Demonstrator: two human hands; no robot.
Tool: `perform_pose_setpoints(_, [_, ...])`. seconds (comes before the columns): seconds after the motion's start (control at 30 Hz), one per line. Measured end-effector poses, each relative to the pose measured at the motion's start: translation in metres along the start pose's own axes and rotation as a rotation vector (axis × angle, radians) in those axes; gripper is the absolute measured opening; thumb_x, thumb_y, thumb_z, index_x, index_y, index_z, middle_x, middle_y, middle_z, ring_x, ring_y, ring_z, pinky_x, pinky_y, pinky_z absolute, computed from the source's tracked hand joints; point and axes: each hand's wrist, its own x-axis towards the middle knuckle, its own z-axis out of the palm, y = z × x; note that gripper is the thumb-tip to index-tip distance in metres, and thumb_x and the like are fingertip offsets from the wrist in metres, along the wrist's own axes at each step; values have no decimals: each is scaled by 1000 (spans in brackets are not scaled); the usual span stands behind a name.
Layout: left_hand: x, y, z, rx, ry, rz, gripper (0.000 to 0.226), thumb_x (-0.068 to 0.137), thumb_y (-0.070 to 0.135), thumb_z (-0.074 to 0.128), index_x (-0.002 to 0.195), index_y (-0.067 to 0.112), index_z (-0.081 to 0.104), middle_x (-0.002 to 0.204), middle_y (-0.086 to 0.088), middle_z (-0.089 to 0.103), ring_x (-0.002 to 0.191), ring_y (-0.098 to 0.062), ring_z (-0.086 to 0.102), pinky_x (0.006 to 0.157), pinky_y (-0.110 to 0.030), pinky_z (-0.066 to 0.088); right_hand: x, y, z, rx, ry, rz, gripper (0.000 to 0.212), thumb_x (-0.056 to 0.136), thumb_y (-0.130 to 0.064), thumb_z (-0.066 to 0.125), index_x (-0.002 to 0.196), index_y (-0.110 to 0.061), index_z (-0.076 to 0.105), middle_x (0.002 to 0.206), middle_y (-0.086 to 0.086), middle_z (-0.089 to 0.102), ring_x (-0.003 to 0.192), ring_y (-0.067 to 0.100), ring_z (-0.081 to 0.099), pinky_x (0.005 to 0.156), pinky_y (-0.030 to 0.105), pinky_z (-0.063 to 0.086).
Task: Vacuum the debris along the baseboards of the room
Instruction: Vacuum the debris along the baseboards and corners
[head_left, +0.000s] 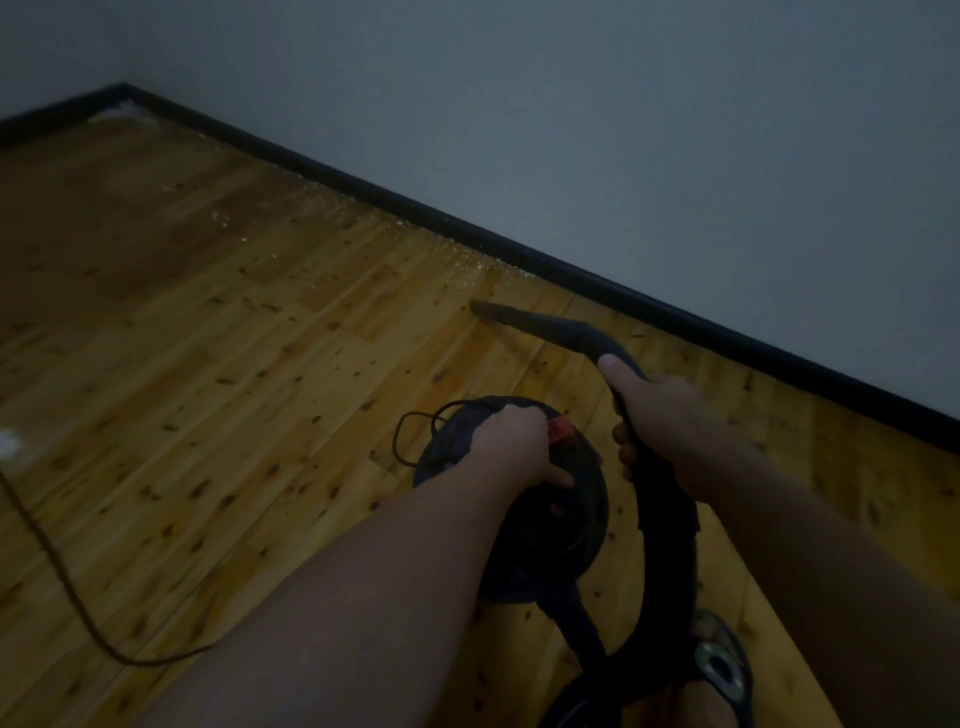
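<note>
Lining dark baseboard (467, 228): debris (467, 270), wood flr (208, 338)

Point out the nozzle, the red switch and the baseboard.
nozzle (524, 319), head view, on its tapered shaft.
red switch (560, 432), head view, on its top face.
baseboard (415, 210), head view, on its dark front face.

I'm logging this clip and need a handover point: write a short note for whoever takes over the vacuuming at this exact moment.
Left hand grips the top of the round black vacuum, next to its red switch.
Right hand holds the hose behind the nozzle, which points at the baseboard without reaching the debris.
White debris lies along the baseboard ahead of the nozzle, with more in the far corner.
The floor by the baseboard near the right hand looks clean.
Left to do: the strip from the nozzle to the corner. A cord trails on the floor to the left.
</note>
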Motion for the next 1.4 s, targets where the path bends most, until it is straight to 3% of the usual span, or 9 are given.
perform_pose_setpoints(0.2, [-2,0,2,8,-4,-7,65,73,61,85,99,13,49,97,-7,57,84,-24,58,65,-36,49,-11,-7,-7,-33,-19,-3,54,97,-60,58,84,-8,66,58,6,60,53,23,58,62,39,52])
perform_pose_setpoints(0.37, [-13,1,7,-23,-13,-15,70,75,57,85,116,9,54,111,-11,60,100,-28,63,72,-37,51,-25,-22,-9,-110,-44,-17,49,99,-57,56,83,-11,63,58,3,55,47,18,52,52,30,47])
perform_pose_setpoints(0.7, [-54,12,20,-44,-38,-7,63,85,41,83,130,5,57,124,-14,63,113,-31,64,81,-37,51,-65,-62,-4,-326,-170,-94,53,101,-59,52,79,-11,58,53,4,51,44,19,47,51,30,46])
perform_pose_setpoints(0.87, [-81,6,19,-143,-45,-83,58,83,44,84,119,7,59,117,-12,62,106,-30,65,75,-37,51,-83,-68,-18,-390,-204,-94,57,100,-61,51,71,-12,56,50,5,49,41,20,45,51,31,46])
perform_pose_setpoints(1.0, [-111,-10,29,-214,-12,-128,50,82,44,85,102,9,54,99,-8,59,87,-26,61,71,-37,52,-105,-64,-39,-422,-251,-73,58,100,-60,53,69,-11,53,46,6,45,38,20,43,50,30,46])
perform_pose_setpoints(1.13, [-135,-26,40,-279,32,-191,58,80,47,85,115,9,59,111,-10,62,103,-29,65,77,-37,51,-124,-53,-52,-448,-256,-55,58,97,-61,55,72,-9,50,42,7,41,34,21,41,45,26,42])
perform_pose_setpoints(1.33, [-164,-41,46,-356,62,-297,58,79,49,86,114,10,60,117,-10,65,107,-29,65,78,-36,51,-150,-53,-61,-540,-306,-61,58,93,-64,57,85,-7,51,43,7,40,35,22,40,43,25,42])
perform_pose_setpoints(1.4, [-173,-41,52,-381,78,-326,60,79,49,86,116,10,60,118,-10,65,109,-29,65,81,-36,51,-158,-56,-63,-568,-331,-72,58,95,-63,56,81,-7,51,44,8,41,36,22,42,45,26,43])
